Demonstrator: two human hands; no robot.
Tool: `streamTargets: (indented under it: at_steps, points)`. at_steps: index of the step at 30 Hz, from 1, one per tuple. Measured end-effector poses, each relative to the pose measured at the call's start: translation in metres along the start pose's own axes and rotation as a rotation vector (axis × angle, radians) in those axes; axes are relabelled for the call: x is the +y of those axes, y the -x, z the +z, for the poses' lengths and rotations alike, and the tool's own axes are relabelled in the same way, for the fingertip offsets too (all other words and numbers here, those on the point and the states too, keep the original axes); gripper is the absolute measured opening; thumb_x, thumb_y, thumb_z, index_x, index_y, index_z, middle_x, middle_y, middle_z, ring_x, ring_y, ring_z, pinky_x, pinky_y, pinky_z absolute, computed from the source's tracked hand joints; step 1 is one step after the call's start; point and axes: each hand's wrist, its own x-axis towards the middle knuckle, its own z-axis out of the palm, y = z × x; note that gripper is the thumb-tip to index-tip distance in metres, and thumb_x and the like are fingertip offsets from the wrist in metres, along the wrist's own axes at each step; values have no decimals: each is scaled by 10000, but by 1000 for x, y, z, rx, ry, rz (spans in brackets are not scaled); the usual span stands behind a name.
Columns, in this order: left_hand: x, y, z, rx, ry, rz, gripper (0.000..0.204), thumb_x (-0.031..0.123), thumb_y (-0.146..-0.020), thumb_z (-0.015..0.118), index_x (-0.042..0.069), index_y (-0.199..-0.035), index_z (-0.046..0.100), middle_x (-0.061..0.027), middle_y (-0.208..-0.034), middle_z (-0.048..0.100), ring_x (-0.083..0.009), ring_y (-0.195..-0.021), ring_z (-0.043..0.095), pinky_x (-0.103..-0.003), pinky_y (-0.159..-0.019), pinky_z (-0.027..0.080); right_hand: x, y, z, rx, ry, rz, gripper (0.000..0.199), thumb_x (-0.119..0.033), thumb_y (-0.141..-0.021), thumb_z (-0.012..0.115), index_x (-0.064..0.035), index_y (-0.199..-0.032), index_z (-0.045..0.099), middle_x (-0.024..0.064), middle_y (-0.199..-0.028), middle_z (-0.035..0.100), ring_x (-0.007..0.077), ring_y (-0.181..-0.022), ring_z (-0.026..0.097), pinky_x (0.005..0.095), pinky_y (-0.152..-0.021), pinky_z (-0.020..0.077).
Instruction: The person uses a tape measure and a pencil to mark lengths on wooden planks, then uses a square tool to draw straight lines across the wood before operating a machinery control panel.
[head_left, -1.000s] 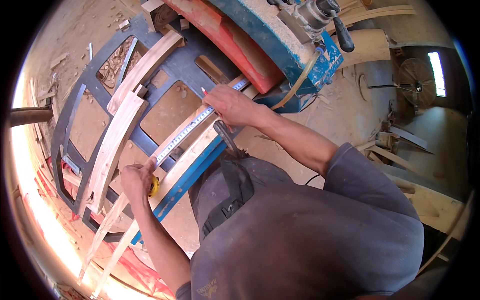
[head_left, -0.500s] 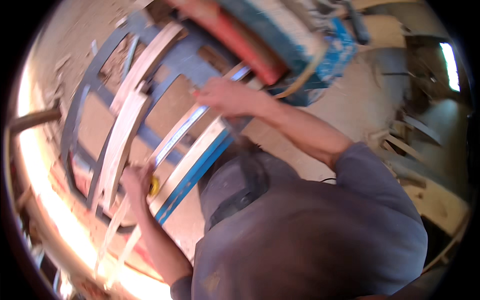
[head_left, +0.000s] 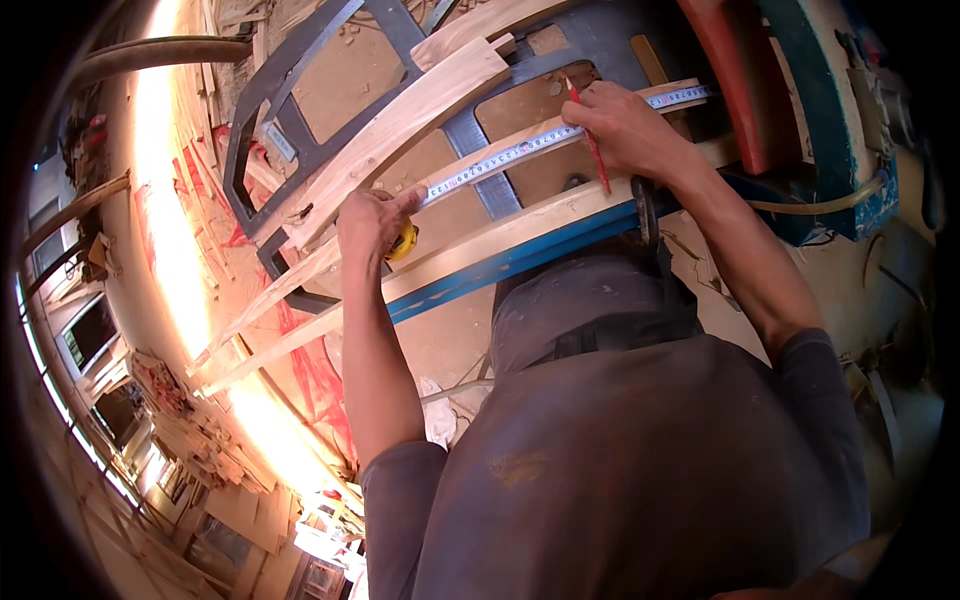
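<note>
My left hand (head_left: 368,228) is closed round a yellow tape measure (head_left: 403,242), its case partly hidden by the palm. From it the pulled-out blade (head_left: 520,150) runs to the far right along a narrow wooden strip (head_left: 470,172). Over the blade, my right hand (head_left: 625,128) grips a red pencil (head_left: 597,152) between its fingers; the pencil slants across the strip. Nearer to me lies a second wooden strip (head_left: 540,222), along a blue metal bar (head_left: 520,257). Past the left hand, a broad curved plank (head_left: 410,125) rests on a dark metal frame (head_left: 285,95).
A red beam (head_left: 725,80) and a blue-edged machine (head_left: 825,100) stand at the right. At the left, a dark rounded bar (head_left: 160,58) juts in near a brightly sunlit strip of floor. Wood scraps (head_left: 190,420) are heaped at the lower left.
The whole view has turned, so the bench and both hands appear farther right. My right hand sits farther along the tape from my left, and the red pencil in it now shows clearly.
</note>
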Motion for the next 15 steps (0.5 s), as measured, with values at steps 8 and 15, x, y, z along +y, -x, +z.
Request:
streamTargets:
  at_steps: [8,15]
  points:
    - [-20,-13,-2,-4,63,12,554,549,-763,910,4,-758,812,-144,-669,726,-263,-635,717,-412,-667,555,-2,-6,26,138,-273,143,337,65,-764,795,-25,-944,525,142,-988,672,396,-1016,656,457,-869,540]
    - [-19,-6,-1,-1,82,8,514,532,-783,906,22,-787,835,-121,-655,720,-236,-612,690,-394,-656,538,-4,-13,11,-12,-403,302,331,54,-795,802,-21,-921,504,160,-1128,748,339,-1040,709,418,-865,559]
